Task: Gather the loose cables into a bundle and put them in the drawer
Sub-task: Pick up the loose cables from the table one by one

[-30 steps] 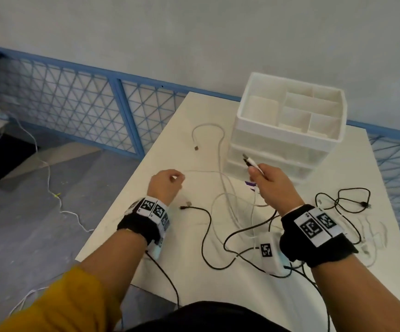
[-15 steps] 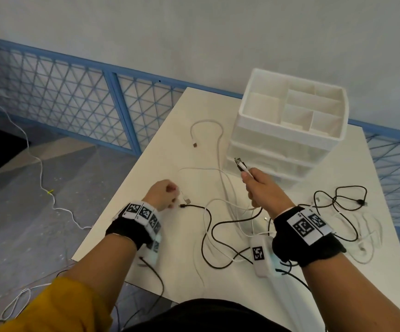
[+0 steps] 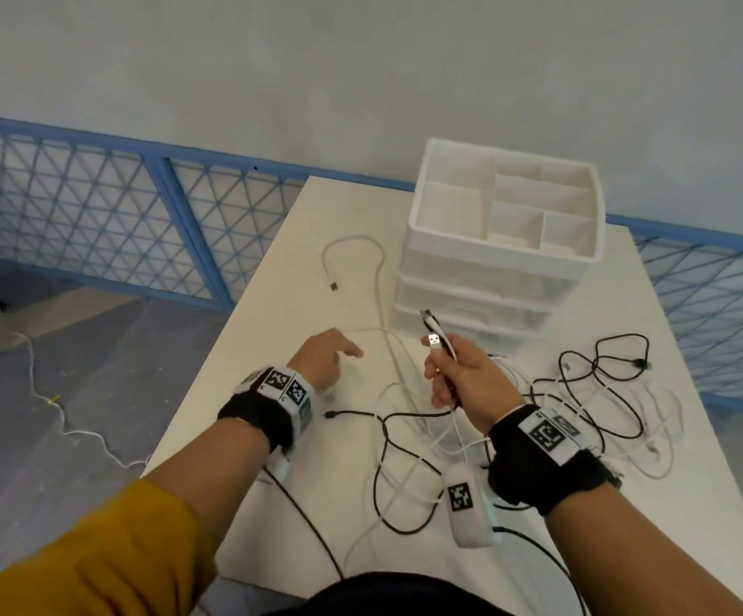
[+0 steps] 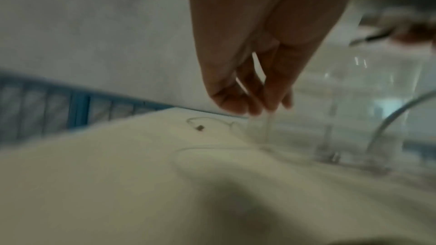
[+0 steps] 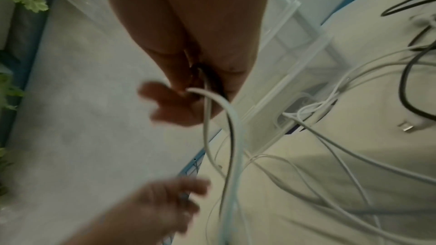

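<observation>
White and black cables lie tangled on the white table (image 3: 245, 420). My right hand (image 3: 445, 366) grips two cable ends upright, a white USB plug (image 3: 434, 340) and a dark plug (image 3: 425, 315) behind it; the held cables (image 5: 226, 111) hang from its fist. My left hand (image 3: 334, 355) hovers low over the table to the left, fingers relaxed and holding nothing; its fingertips (image 4: 238, 105) point down just above a thin white cable (image 4: 269, 122). The white drawer unit (image 3: 494, 277) stands behind the hands with its drawers closed.
A white cable loop (image 3: 351, 242) lies left of the unit. Black cable loops (image 3: 600, 380) sprawl at the right. A loose black plug (image 3: 329, 414) lies by my left wrist. A blue mesh fence (image 3: 94, 224) runs behind the table, whose left edge drops to the floor.
The white USB plug that my left hand pinched is now in my right hand beside the dark plug. My left hand has let go and spread its fingers.
</observation>
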Demonstrator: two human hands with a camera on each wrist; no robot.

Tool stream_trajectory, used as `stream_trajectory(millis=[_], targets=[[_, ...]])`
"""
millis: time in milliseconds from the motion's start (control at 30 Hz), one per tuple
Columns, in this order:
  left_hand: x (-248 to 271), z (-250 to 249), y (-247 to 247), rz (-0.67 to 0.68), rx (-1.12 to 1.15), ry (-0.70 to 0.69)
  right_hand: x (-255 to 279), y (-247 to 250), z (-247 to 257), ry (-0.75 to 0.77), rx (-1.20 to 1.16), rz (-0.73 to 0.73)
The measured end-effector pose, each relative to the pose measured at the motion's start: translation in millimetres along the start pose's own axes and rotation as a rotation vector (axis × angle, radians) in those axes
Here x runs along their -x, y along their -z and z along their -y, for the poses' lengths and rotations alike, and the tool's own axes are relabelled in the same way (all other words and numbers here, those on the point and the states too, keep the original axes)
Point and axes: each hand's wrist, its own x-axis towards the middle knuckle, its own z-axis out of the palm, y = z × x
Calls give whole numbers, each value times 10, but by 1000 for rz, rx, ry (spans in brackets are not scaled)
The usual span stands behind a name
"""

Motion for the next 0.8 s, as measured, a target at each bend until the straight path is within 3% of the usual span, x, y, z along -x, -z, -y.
stream_trajectory(millis=[67,100,200,267,367,467,533,600,667,733,800], targets=[[-30,284,-23,210,-384,89,3,51,15,-21,1,-20],[-33,382,-36,256,-464,124,0,71,20,-16,17,-27],[-44,481,-67,226,-401,106,-7,86,32,24,91,-32],[-47,388,-87,128,-263,64,-16,83,42,25,96,-44],[-34,-30,-23,-124,184,21,-46,74,51,19,68,-110],[16,-576,41,-98,633,-38,-108,13,60,61,-9,-190],[77,-882,10,-50,740,-57,-144,-53,81,98,-9,-210],[98,-1059,-48,-109,628,-122,-162,-100,77,94,-75,-180],[37,-1069,-11,-178,360,-204,-153,-80,52,32,-172,-162],[-112,-947,110,-125,195,-251,-135,7,7,-24,-176,-166],[-377,-693,235,-99,143,-209,-128,115,-36,-52,-143,-176]])
